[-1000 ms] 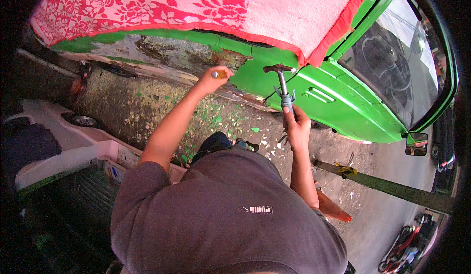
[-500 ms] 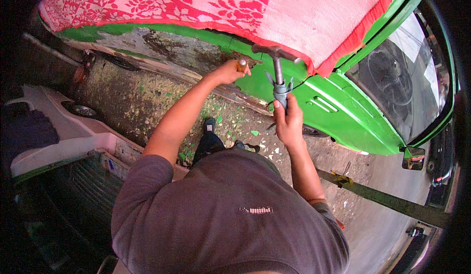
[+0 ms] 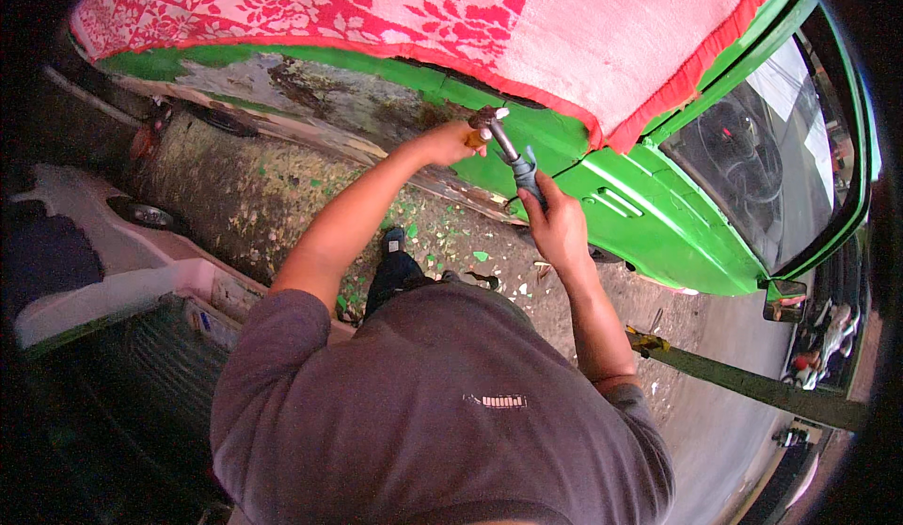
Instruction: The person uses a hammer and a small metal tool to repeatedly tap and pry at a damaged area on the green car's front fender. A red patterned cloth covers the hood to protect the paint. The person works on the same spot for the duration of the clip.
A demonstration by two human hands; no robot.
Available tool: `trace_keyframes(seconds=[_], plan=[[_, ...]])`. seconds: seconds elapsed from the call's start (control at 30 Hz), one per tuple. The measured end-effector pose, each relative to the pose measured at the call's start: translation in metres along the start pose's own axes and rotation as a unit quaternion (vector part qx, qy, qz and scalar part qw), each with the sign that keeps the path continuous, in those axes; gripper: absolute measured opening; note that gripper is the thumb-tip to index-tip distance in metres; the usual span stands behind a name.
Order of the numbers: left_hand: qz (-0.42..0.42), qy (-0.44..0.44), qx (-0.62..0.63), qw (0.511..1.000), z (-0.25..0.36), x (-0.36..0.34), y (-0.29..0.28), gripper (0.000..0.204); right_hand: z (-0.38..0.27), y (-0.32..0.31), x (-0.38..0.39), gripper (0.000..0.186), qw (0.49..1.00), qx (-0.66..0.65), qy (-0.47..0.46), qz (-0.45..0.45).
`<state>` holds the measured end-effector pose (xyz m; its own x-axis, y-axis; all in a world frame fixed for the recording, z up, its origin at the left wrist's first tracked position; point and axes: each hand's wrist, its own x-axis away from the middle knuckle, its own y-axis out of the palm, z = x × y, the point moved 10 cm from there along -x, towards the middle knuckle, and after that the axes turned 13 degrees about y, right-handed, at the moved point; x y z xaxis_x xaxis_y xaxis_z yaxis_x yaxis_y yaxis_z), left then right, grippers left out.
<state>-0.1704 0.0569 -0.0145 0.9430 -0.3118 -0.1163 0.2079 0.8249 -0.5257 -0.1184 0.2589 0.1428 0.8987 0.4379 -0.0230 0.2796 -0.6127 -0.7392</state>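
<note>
My left hand (image 3: 451,145) is closed round a hand tool with an amber handle (image 3: 477,137). Its blade is hidden, so whether it is a chisel or a screwdriver does not show. My right hand (image 3: 562,229) grips a hammer (image 3: 506,141) by its handle, which is wrapped in grey-blue cloth. The hammer's head is right at the end of the amber handle, against the side of a green car (image 3: 550,139). Left of my left hand, the car's panel is stripped to patchy grey and brown metal (image 3: 324,92).
A pink and red floral blanket (image 3: 564,26) covers the car's top. Paint flakes litter the ground (image 3: 254,167) at my feet. A pale vehicle body part (image 3: 103,290) stands at the left. A long dark beam (image 3: 752,379) crosses at the lower right, and a side mirror (image 3: 785,300) juts out.
The hammer has swung left and down, from upright and apart to the amber handle's end. My left hand still holds its tool at nearly the same spot.
</note>
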Motion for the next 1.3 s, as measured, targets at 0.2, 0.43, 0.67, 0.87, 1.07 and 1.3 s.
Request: trace_keyframes(seconds=[0.2,0.43,0.67,0.87,1.07,1.3], plan=[[0.017,0.043,0.072,0.996,0.001,-0.003,-0.008,0.012,0.001,-0.020,0.014,0.034,0.989,-0.145,0.014,0.030],[-0.010,-0.028,0.051,0.998,0.006,-0.006,-0.004,0.006,0.015,-0.021,0.014,0.033,0.991,-0.118,0.032,0.055],[-0.006,0.001,0.079,0.997,0.005,-0.011,0.000,0.005,0.015,-0.004,0.016,0.036,0.999,-0.013,0.014,0.044],[-0.009,0.023,0.019,1.000,0.015,-0.009,-0.003,0.005,0.014,-0.019,0.024,0.033,0.985,-0.156,0.031,0.062],[0.011,0.023,0.022,0.999,0.025,-0.007,-0.006,0.005,0.017,-0.007,0.023,0.030,0.995,-0.063,0.073,0.030],[-0.014,-0.044,-0.006,0.999,-0.007,-0.005,-0.001,0.007,0.025,0.007,0.013,0.034,0.999,-0.029,0.023,0.039]])
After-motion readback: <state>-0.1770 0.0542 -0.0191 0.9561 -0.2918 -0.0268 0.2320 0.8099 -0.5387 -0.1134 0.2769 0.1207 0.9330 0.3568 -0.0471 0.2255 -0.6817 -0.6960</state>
